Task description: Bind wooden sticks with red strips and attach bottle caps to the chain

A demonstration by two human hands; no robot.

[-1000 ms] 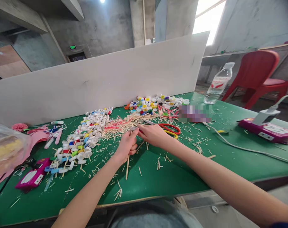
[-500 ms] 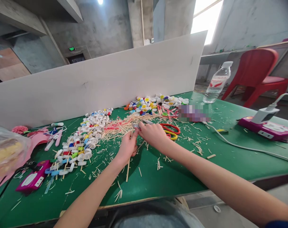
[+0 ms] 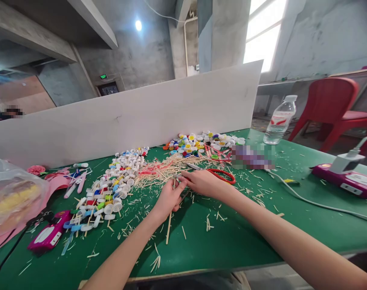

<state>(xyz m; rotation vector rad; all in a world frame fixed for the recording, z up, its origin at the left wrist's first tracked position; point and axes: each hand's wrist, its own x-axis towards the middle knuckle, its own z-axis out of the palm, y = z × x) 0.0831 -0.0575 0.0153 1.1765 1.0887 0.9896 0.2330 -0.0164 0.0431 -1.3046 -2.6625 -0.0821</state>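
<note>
My left hand (image 3: 168, 198) is closed round a thin wooden stick (image 3: 169, 224) that runs down toward the table's near edge. My right hand (image 3: 203, 182) is closed beside it, fingertips meeting the left hand's at the stick's top end, with a small metal tool between them that I cannot make out. Both hands hover over the green table (image 3: 231, 237), just in front of a pile of wooden sticks (image 3: 165, 168). Red-handled scissors (image 3: 221, 174) lie right behind my right hand.
Bottle caps fixed on sticks (image 3: 110, 189) lie left; loose coloured caps (image 3: 201, 141) sit by the white board (image 3: 125, 117). A water bottle (image 3: 279, 120), a pink device with a cable (image 3: 349, 177), another pink device (image 3: 48, 235), a plastic bag (image 3: 11, 197) and a red chair (image 3: 331, 104) surround them.
The view has tilted upward, so everything sits lower in the frame. Both hands stay together on the stick, drawn slightly nearer to me.
</note>
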